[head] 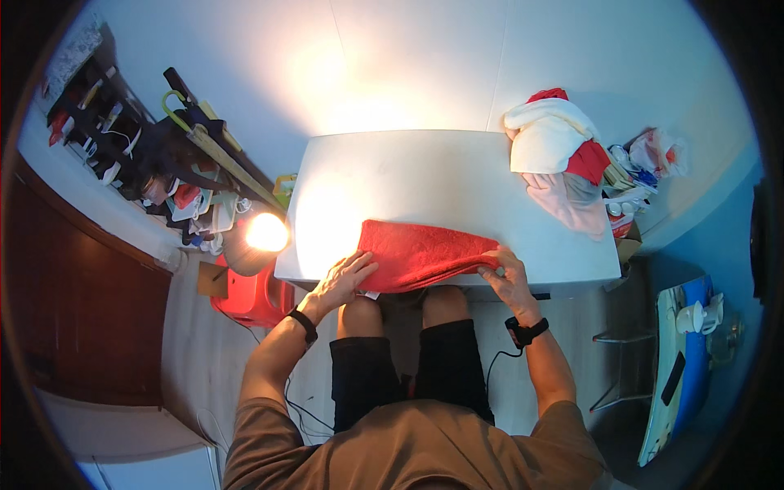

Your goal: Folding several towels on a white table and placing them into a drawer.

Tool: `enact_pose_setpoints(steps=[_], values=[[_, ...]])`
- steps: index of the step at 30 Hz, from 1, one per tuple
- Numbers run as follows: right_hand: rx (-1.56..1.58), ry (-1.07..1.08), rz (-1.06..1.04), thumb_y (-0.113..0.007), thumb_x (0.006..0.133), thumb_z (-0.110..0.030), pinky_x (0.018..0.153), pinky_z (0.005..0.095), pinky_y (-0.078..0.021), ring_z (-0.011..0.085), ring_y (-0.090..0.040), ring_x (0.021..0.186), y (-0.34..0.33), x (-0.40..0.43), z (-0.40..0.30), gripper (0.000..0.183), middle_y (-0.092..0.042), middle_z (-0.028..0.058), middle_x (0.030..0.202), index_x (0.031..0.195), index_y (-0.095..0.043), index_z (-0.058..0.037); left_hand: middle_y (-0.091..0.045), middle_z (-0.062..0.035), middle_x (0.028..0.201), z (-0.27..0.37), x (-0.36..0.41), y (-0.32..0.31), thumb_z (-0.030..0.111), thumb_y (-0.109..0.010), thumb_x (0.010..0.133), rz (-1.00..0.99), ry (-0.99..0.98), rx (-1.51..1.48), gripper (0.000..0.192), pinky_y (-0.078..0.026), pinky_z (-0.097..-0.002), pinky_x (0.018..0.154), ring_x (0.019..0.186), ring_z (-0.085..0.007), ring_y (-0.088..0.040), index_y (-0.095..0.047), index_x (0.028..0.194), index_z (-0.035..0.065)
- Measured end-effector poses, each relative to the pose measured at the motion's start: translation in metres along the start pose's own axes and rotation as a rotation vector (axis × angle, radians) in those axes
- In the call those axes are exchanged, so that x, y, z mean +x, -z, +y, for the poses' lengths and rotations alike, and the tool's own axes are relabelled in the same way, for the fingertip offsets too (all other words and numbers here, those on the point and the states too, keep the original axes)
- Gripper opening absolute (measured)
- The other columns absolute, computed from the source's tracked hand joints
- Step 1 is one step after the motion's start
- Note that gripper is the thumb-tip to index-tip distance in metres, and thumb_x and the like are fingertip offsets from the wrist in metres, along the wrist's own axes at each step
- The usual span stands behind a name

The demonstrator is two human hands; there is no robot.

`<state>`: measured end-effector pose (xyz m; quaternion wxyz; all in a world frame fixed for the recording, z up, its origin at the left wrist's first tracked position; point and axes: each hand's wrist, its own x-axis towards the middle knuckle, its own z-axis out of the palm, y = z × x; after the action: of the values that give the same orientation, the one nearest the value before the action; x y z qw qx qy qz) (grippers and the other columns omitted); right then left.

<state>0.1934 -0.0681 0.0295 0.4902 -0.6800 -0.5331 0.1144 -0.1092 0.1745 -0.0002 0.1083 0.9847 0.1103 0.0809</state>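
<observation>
A folded red towel (422, 254) lies across the front of a white table (422, 177), its lower edge reaching the table's near edge. My left hand (344, 280) holds the towel's left end, with the fingers laid over the top and the thumb mostly hidden. At the right end, my right hand (507, 278) pinches the towel's corner between thumb and fingers, and the layers there look slightly raised. A small white tag (370, 294) shows under the towel beside my left hand.
A pile of white, red and pink cloths (554, 144) sits at the table's back right. A lit lamp (267, 232) glares by the left edge, above a red plastic stool (260, 294). Cables (306, 409) trail on the floor. A folding board (680, 361) holding cups stands right.
</observation>
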Motion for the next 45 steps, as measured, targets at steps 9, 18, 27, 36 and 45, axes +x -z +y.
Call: enact_pose_setpoints(steps=[9,18,27,36,45], values=[[0.443,-0.237,0.153,-0.063,0.091,-0.012,0.077,0.0253,-0.0485,0.0083,-0.058,0.086,0.024,0.000,-0.036,0.018,-0.066,0.0029,0.094,0.105,-0.064,-0.0004,-0.067,-0.0046,0.094,0.044,-0.012,0.044,0.005,-0.065,0.087,0.225,0.477,-1.064,0.025,-0.051,-0.0276,0.082,0.089,-0.0123,-0.063,-0.061,0.111,0.0024],[0.454,-0.299,0.194,-0.061,0.093,-0.019,0.072,0.0261,-0.0485,0.0096,-0.059,0.081,0.049,0.069,0.007,0.022,-0.066,0.0048,0.092,0.103,-0.062,0.0009,-0.067,-0.0064,0.089,0.009,0.079,0.064,0.007,-0.063,0.085,0.413,0.457,-1.121,0.020,-0.051,-0.0293,0.073,0.082,-0.0130,-0.062,-0.060,0.102,-0.0023],[-0.408,-0.202,0.286,-0.066,0.084,-0.024,0.098,0.0409,-0.0419,0.0393,-0.051,0.116,0.011,0.088,0.121,0.072,-0.051,0.0284,0.127,0.140,-0.032,0.0059,-0.041,-0.0262,0.137,-0.025,0.155,-0.012,0.016,-0.062,0.083,0.337,0.785,-0.441,0.064,-0.032,-0.0486,0.105,0.127,-0.0416,-0.038,-0.034,0.138,0.0002],[-0.179,0.152,0.091,-0.058,0.090,-0.027,0.111,0.0442,-0.0293,0.0389,-0.037,0.132,-0.111,0.129,0.032,0.064,-0.039,0.0256,0.141,0.140,-0.033,0.0046,-0.024,-0.0225,0.151,0.023,0.182,-0.039,0.020,-0.053,0.090,0.418,0.367,-0.256,0.060,-0.019,-0.0499,0.114,0.140,-0.0405,-0.020,-0.030,0.143,0.0047],[-0.258,0.123,-0.062,-0.056,0.091,-0.028,0.109,0.0459,-0.0291,0.0399,-0.038,0.130,-0.114,0.122,0.062,0.057,-0.046,0.0234,0.136,0.136,-0.041,0.0042,-0.023,-0.0202,0.153,0.005,0.180,-0.061,0.037,-0.046,0.092,0.183,0.359,0.016,0.065,-0.013,-0.0489,0.115,0.142,-0.0378,-0.017,-0.030,0.145,0.0035]])
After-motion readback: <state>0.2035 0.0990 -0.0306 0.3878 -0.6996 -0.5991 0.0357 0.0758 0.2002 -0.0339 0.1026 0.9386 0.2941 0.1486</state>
